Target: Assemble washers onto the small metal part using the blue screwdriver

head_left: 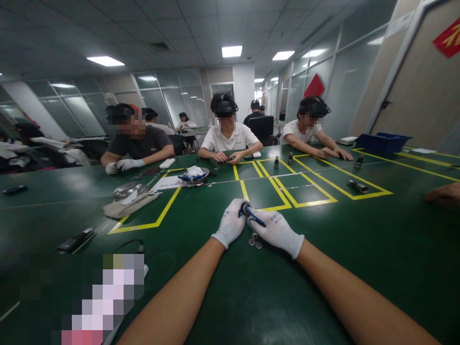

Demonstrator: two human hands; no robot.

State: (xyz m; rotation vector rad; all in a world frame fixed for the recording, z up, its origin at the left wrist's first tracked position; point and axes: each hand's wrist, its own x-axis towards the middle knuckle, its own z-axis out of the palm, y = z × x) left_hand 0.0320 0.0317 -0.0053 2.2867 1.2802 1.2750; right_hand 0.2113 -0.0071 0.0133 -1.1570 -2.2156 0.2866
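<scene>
My left hand (230,223), in a white glove, is closed around a dark round part with a shiny rim (246,207). My right hand (276,231), also gloved in white, is closed on a slim blue tool (256,218) whose far end meets the round part. The tool's exact kind is hard to make out. Both hands meet just above the green table (223,297). Right below them lie three small metal rings (255,241).
Yellow tape (168,203) marks boxes on the table. Leftward are a metal bowl (127,189), a beige cloth (132,205) and a black object (76,241). Dark cylindrical fittings (357,186) and a blue bin (381,142) are at right. Several people sit opposite; another person's hand (443,193) shows at right.
</scene>
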